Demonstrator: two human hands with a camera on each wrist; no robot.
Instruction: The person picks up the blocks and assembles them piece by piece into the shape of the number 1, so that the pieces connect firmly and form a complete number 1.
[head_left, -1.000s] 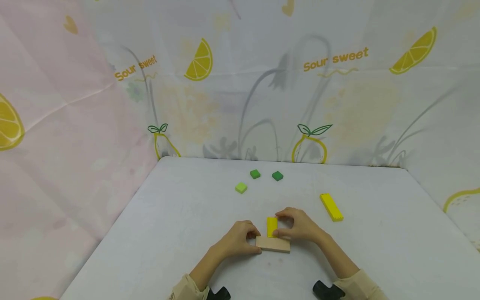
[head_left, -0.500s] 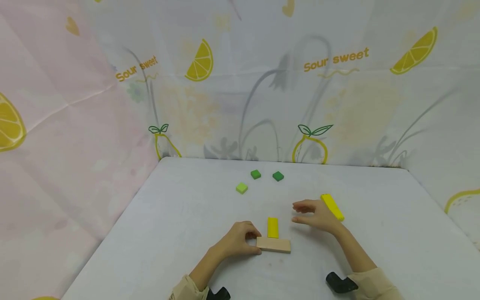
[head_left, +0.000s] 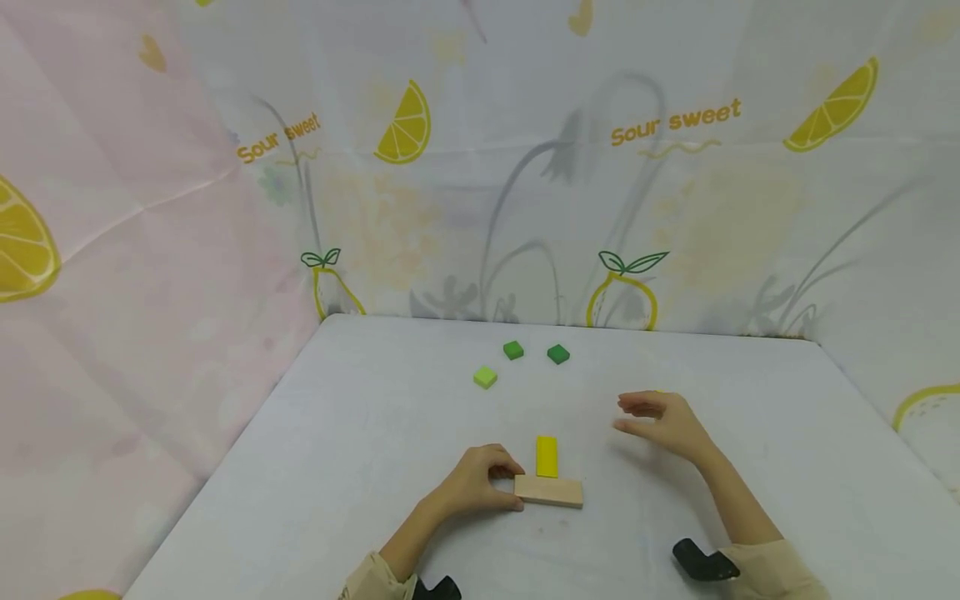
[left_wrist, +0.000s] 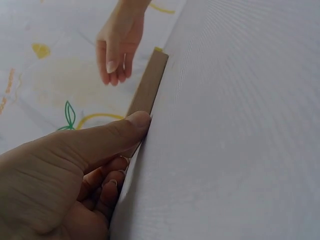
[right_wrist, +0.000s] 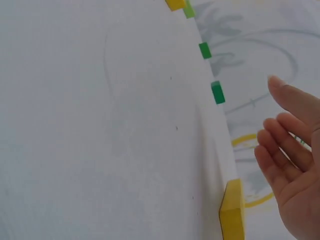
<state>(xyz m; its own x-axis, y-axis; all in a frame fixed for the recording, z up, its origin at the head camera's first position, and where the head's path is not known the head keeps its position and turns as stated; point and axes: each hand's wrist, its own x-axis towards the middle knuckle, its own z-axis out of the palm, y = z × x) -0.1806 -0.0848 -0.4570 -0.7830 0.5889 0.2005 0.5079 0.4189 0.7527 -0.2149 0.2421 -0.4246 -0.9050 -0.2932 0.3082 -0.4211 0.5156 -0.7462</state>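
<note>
Your L hand [head_left: 476, 479] is clamped on the wooden block [head_left: 548, 492]: thumb on the near side, fingers on the far side, at its L end. Block is on the white table [head_left: 360, 425], in front of you, long side running approx L-R.

Short yellow block [head_left: 547, 456] sits right behind the wooden one, approx mid-length, pointing away from you; can't tell if they touch.

Your R hand [head_left: 670, 425] is off to the R, above the table, holding nothing: thumb and fingers apart, fingers loose. Nearest item is the long yellow block [right_wrist: 231, 212], mostly hidden behind that hand in head view; R wrist cam shows a gap btwn them.

Further back, 3 green pcs, well apart from both hands: light green block [head_left: 485, 377] closest to you, mid-green block [head_left: 513, 350] behind it, dark green block [head_left: 558, 354] to the R.
</note>
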